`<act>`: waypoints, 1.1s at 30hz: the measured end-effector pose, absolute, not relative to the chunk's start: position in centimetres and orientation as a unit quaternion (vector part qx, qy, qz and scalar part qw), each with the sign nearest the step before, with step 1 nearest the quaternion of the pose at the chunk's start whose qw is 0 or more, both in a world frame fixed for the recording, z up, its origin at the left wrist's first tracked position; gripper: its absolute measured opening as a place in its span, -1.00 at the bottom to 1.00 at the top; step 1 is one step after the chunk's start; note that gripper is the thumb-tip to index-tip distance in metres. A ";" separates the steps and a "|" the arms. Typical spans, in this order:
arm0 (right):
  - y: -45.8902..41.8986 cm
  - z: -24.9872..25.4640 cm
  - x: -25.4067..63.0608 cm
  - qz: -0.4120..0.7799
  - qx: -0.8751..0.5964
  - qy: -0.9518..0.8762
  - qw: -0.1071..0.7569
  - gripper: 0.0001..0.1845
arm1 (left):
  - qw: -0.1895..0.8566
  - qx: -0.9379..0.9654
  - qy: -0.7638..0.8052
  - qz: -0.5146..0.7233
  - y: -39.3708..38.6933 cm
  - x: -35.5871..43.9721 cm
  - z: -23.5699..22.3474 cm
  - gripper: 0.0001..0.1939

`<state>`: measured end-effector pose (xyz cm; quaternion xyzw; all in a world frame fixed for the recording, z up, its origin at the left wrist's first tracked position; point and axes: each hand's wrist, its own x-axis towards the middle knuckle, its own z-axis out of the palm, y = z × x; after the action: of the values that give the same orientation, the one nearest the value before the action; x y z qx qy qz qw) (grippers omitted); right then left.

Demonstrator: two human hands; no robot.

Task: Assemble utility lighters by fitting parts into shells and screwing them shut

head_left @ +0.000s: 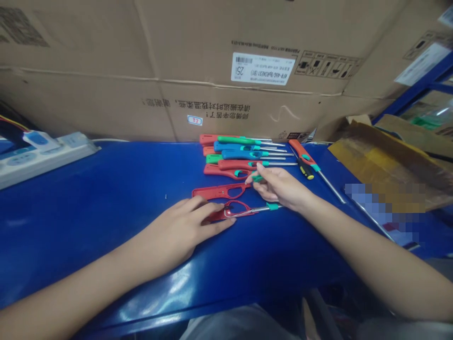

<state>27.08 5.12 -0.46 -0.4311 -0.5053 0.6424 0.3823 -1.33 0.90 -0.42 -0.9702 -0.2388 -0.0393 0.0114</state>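
My left hand (189, 226) lies over the handle end of an opened red gas lighter (254, 210), its fingers curled around the casing. That lighter's inside faces up, and a metal tube with a green collar (272, 207) extends to the right. Just behind it rests a loose red casing half (208, 192). Between the thumb and fingers of my right hand (278, 186) is a small green plastic piece (257, 178), pinched above the tube and partly hidden. Several closed lighters (237, 154) in red, blue and green are laid in a row beyond.
An orange lighter (300, 150) and a black-and-yellow screwdriver (305, 169) lie at the right, near a taped cardboard piece (392, 165). A white power strip (46, 153) sits at the left. A large cardboard box (198, 47) walls off the back of the blue table (106, 208). One tiny screw (165, 196) lies left of the casing.
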 end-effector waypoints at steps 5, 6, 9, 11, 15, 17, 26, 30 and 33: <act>4.9 0.1 27.4 0.708 -0.390 -0.436 0.397 -0.56 | 0.003 -0.969 -0.244 -0.039 0.8 -1.3 -0.4 -0.24; 4.8 0.2 27.5 0.720 -0.375 -0.421 0.404 -0.61 | 0.000 -0.968 -0.248 -0.038 0.8 -1.3 -0.4 -0.24; 4.6 0.7 27.6 0.742 -0.343 -0.393 0.422 -0.71 | -0.006 -0.967 -0.252 -0.039 0.8 -1.4 -0.6 -0.23; 4.5 0.9 27.7 0.746 -0.342 -0.393 0.414 -0.71 | -0.006 -0.967 -0.251 -0.042 0.9 -1.5 -0.7 -0.22; 4.3 1.1 27.6 0.764 -0.353 -0.357 0.406 -0.75 | 0.000 -0.967 -0.251 -0.050 1.0 -1.5 -0.8 -0.23; 4.3 1.0 27.4 0.771 -0.348 -0.332 0.418 -0.83 | 0.003 -0.967 -0.250 -0.054 1.0 -1.4 -0.9 -0.24; 4.2 0.2 26.6 0.655 -0.378 -0.477 0.447 -0.56 | 0.006 -0.967 -0.246 -0.062 0.9 -1.5 -0.8 -0.31; 4.3 -0.2 26.6 0.614 -0.421 -0.493 0.450 -0.47 | 0.004 -0.968 -0.243 -0.063 1.0 -1.5 -0.9 -0.30; 4.3 -0.3 26.8 0.595 -0.440 -0.490 0.461 -0.60 | 0.002 -0.968 -0.244 -0.066 1.1 -1.4 -0.9 -0.29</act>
<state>26.84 4.30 -0.31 -0.4398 -0.4896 0.5954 0.4609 -1.41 1.06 -0.92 -0.9676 -0.2438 -0.0657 0.0021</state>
